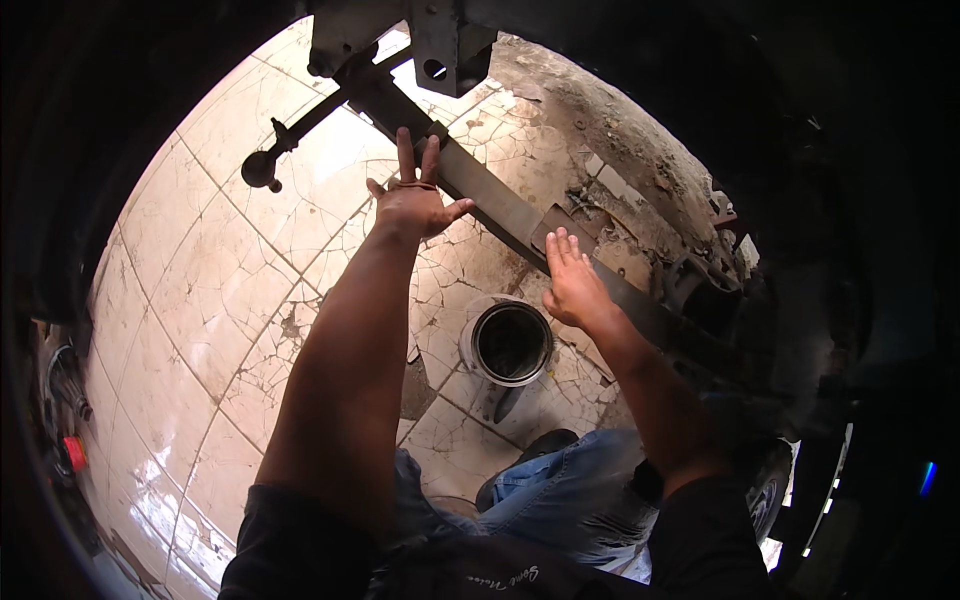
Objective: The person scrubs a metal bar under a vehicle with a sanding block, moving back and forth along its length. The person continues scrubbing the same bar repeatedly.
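Note:
A long grey metal bar (492,196) runs diagonally from the upper middle toward the lower right. My left hand (408,208) is at the bar's upper part, fingers spread, with a thin band across their base. I cannot tell whether its fingertips touch the metal. Farther down the bar, my right hand (577,288) has its fingers stretched out close together. They lie against a flat brownish piece (570,232) on the bar; its kind does not show clearly. Below the bar, an open round can (512,343) with a dark inside stands on the floor.
A dark rod with a round end (262,168) juts left from the bar's top, beside a metal bracket (446,50) with a hole. Cracked tiles (230,290) cover the floor. Rubble (620,140) lies at the upper right, and a red object (75,453) at far left.

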`<action>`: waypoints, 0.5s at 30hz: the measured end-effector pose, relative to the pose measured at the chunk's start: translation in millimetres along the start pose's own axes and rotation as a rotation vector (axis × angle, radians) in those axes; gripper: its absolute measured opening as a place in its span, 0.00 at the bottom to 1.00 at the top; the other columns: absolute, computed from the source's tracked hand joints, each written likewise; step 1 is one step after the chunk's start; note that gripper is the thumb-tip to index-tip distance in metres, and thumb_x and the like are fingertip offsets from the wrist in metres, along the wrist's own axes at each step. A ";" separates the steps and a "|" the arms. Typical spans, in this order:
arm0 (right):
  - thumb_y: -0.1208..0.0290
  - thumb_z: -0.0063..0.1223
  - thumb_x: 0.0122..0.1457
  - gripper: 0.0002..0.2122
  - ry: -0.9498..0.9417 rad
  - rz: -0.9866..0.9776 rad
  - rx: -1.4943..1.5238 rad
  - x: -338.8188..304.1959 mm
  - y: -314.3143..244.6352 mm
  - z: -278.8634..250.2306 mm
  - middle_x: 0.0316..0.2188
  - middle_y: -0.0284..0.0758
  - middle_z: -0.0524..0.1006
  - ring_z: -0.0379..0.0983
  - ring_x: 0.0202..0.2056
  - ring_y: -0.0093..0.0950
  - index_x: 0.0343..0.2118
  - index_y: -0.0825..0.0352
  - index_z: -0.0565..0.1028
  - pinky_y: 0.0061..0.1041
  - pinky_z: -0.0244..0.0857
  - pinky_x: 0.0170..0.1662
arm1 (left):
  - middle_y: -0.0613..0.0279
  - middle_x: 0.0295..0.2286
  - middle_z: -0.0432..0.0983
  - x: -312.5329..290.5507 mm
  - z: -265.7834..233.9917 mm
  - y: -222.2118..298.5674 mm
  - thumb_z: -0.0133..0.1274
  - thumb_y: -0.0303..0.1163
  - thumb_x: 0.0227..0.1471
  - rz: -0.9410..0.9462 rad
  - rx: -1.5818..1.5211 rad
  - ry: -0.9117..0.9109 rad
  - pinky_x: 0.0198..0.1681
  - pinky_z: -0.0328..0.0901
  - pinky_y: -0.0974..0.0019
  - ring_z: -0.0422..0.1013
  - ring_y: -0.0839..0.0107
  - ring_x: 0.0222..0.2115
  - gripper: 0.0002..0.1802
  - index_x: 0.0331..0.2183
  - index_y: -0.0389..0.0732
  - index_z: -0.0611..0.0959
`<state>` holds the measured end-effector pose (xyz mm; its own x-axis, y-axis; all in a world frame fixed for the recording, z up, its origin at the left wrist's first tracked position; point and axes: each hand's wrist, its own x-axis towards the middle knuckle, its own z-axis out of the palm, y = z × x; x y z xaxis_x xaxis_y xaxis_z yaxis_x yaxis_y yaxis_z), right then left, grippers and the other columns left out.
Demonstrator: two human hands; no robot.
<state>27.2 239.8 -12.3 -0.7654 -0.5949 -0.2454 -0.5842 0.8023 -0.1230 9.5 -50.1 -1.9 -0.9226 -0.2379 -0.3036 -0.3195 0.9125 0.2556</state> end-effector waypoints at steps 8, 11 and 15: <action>0.70 0.49 0.53 0.38 0.036 -0.028 0.062 14.3 13.1 -2.2 0.66 0.54 0.47 0.44 0.67 0.51 0.65 0.74 0.47 0.46 0.48 0.65 | 0.48 0.63 0.08 6.5 -1.5 -2.4 0.40 0.81 0.40 0.016 0.070 0.030 0.64 0.39 0.36 0.56 0.50 0.61 0.65 0.65 0.59 0.31; 0.70 0.49 0.52 0.38 -0.020 0.022 0.074 16.5 4.4 -7.9 0.66 0.54 0.47 0.44 0.67 0.50 0.65 0.74 0.47 0.45 0.48 0.66 | 0.45 0.61 0.05 4.8 -10.7 0.0 0.40 0.81 0.40 -0.027 0.093 -0.074 0.65 0.39 0.36 0.56 0.51 0.61 0.67 0.64 0.55 0.26; 0.71 0.49 0.52 0.38 -0.027 -0.030 0.066 8.1 6.3 -3.9 0.67 0.53 0.47 0.45 0.67 0.49 0.65 0.74 0.47 0.44 0.48 0.66 | 0.45 0.61 0.04 4.9 -10.2 -0.9 0.41 0.80 0.41 -0.005 0.074 -0.053 0.64 0.40 0.35 0.57 0.51 0.61 0.67 0.65 0.54 0.28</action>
<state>16.2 239.9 -11.3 -0.7399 -0.6177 -0.2664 -0.5869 0.7863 -0.1932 3.0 -55.4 5.7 -0.9074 -0.2266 -0.3539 -0.3056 0.9339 0.1855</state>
